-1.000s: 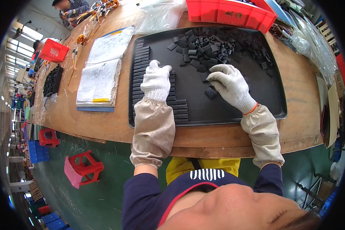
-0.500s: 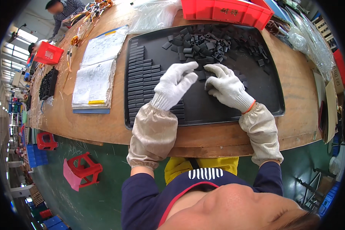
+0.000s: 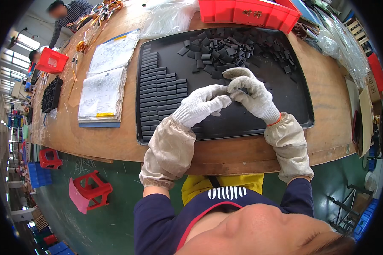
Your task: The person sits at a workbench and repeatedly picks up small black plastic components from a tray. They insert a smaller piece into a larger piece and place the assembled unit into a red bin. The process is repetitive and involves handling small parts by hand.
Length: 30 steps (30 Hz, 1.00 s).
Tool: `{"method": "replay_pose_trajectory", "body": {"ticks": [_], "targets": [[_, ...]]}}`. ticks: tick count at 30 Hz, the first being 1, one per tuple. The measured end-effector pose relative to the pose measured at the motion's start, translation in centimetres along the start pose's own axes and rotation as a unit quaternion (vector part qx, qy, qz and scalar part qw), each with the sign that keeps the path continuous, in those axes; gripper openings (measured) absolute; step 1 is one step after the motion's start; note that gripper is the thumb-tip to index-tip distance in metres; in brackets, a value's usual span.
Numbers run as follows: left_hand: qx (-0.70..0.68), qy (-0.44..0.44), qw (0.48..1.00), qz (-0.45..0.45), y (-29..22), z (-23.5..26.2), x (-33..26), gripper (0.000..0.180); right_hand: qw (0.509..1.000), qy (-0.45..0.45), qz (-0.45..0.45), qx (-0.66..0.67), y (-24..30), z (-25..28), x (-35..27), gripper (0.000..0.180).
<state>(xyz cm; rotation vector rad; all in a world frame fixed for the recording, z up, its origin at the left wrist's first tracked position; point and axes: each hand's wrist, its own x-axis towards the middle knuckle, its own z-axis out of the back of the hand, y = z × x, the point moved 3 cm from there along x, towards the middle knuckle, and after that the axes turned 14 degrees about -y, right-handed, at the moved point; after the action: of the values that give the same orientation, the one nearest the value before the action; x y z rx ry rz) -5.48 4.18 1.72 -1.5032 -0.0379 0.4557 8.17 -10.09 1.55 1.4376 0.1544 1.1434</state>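
Note:
A black tray (image 3: 281, 114) lies on the table in front of me, holding neat rows of short black tube pieces (image 3: 157, 91) along its left side. A loose pile of the same tube pieces (image 3: 230, 51) covers the far part of the tray. Over the middle, my gloved right hand (image 3: 255, 94) has its fingers curled round a dark tube piece (image 3: 243, 90), which is mostly hidden. My gloved left hand (image 3: 203, 104) is closed, its fingertips meeting those of my right hand; whatever they pinch is hidden. Its wrist hangs beside the near rows.
Left of the tray lies an open document folder (image 3: 104, 80). Beyond the tray are a red bin (image 3: 247, 12) and clear plastic bags (image 3: 170, 19). Farther left stand a black box of small parts (image 3: 52, 93) and another red bin (image 3: 51, 60). A person (image 3: 68, 17) leans over the far left.
My left hand has moved right and down, its fingers closing against my right fingertips. The right hand has curled its fingers and turned toward the left hand.

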Motion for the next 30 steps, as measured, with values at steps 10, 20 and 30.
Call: {"method": "replay_pose_trajectory", "body": {"ticks": [10,20,30], "targets": [[0.015,-0.201,0.975,-0.093,0.1,0.7,0.4,0.037,0.913,-0.091,0.030,-0.397,-2.3,2.1,0.7,0.016],[0.077,-0.182,0.976,-0.085,0.0,0.9,0.2,0.036,0.860,-0.043,0.051,-0.507,-3.2,1.7,0.3,0.042],[0.127,-0.194,0.958,-0.166,0.5,1.0,0.6,0.033,0.875,-0.003,0.061,-0.481,-3.7,2.1,0.7,0.021]]}}
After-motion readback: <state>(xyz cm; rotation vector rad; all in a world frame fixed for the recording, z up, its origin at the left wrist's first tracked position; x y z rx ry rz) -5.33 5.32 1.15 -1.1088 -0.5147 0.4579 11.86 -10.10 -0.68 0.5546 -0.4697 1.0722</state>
